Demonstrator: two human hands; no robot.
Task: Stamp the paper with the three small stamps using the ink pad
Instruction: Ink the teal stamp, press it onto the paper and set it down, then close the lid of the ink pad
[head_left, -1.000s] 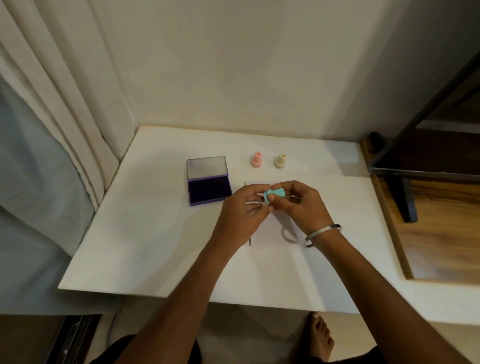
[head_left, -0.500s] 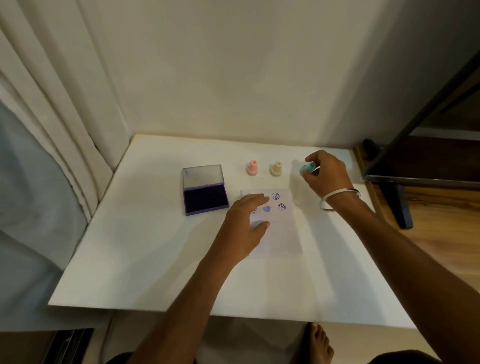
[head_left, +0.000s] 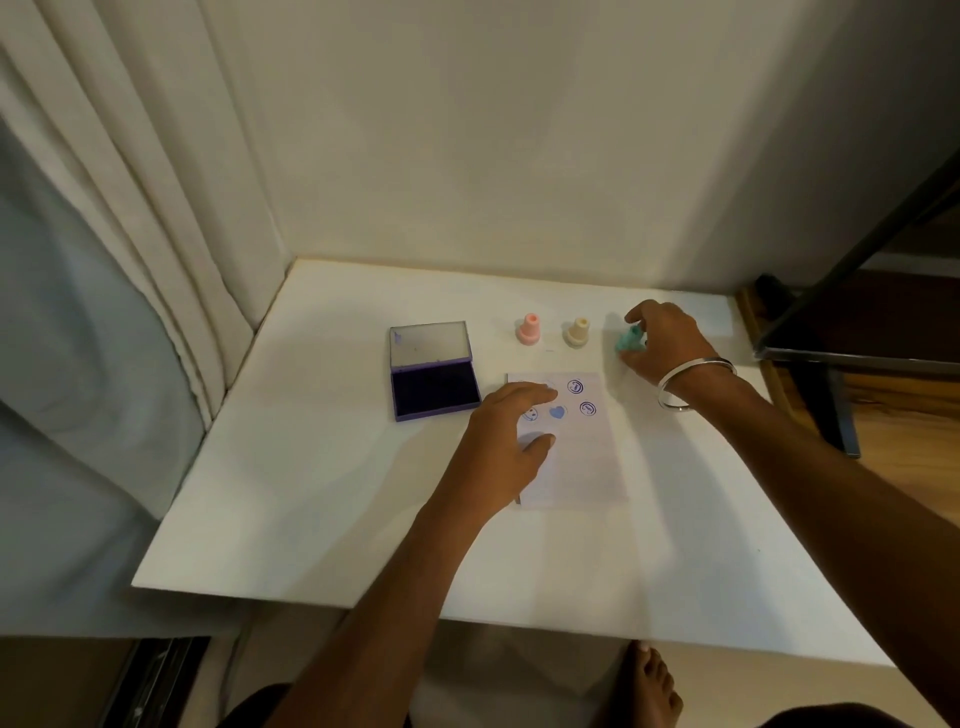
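Meanwhile, fingers (head_left: 635, 318) of the right hand (head_left: 665, 343) curl round a teal stamp (head_left: 628, 339) at 1 o'clock, apparently setting it beside the beige stamp (head_left: 576, 332) and pink stamp (head_left: 529, 328). Straight fingers of the left hand (head_left: 501, 441) press on the paper (head_left: 582, 457), likely to steady it. An open purple ink pad (head_left: 434, 387) sits at 10 o'clock on the white worktop (head_left: 311, 467), cornered by wall and curtain (head_left: 130, 208).
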